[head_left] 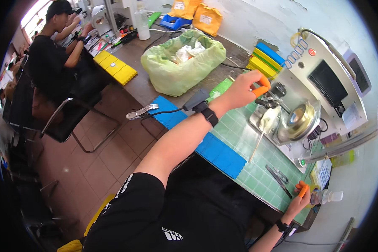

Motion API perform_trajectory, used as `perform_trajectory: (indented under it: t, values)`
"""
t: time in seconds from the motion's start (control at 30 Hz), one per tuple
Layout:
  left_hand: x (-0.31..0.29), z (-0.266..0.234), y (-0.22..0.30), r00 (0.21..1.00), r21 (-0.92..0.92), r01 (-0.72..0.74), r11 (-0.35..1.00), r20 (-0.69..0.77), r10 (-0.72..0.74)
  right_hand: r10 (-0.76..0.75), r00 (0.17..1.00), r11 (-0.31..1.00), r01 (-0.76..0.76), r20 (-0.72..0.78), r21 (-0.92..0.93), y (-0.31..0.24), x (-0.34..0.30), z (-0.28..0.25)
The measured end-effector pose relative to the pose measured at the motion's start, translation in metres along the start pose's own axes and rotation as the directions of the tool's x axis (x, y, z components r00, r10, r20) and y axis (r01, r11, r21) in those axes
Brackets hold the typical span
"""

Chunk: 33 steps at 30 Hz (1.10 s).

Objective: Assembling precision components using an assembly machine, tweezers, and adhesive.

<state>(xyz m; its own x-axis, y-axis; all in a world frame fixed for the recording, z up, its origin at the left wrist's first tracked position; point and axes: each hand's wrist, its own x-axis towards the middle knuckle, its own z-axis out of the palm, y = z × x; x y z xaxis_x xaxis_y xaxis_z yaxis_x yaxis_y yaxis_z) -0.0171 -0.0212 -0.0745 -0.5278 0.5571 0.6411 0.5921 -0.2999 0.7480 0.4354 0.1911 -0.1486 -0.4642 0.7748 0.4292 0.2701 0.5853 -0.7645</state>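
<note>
Green mat (256, 176): machine (306, 87) beside left fingers (262, 90), bottle (324, 196) beside right fingers (303, 192).

Dark workbench (235, 52) — green gridded mat (258, 178), white machine (302, 87), pale-green bag (172, 73), blue panel (220, 155) (along the edge)

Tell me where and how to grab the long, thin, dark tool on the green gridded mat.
Probably best: pinch the long, thin, dark tool mid-length, from above and its left side. It appears to lie flat on the green gridded mat, and a shorter silver tool sits close along its right.
</note>
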Motion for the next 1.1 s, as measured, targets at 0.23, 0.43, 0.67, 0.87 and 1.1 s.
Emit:
perform_trajectory:
  t: [0.23,0.43,0.67,0.87,1.1]
  values:
    - [-0.005,-0.009,-0.004,1.0,0.025,-0.001,1.0,0.016,0.0,0.006,1.0,0.998,-0.007,0.011,0.061,-0.004,0.001,0.012]
    - [0.001,-0.002,-0.001,1.0,-0.013,-0.004,1.0,0.005,0.004,0.016,1.0,0.997,-0.015,-0.02,0.082,-0.003,0.002,0.008]
    - [-0.001,-0.001,-0.001,1.0,-0.021,0.027,0.999,0.003,-0.027,0.014,1.0,0.998,-0.015,0.021,0.061,-0.003,0.001,0.006]
    - [0.001,-0.003,-0.003,1.0,-0.025,0.014,1.0,-0.011,-0.014,0.019,1.0,0.998,-0.018,-0.015,0.057,0.005,0.003,0.008]
    - [-0.002,-0.004,-0.004,0.999,-0.064,0.01,0.998,-0.031,-0.012,0.014,0.999,0.999,-0.015,0.03,0.029,-0.005,0.003,0.008]
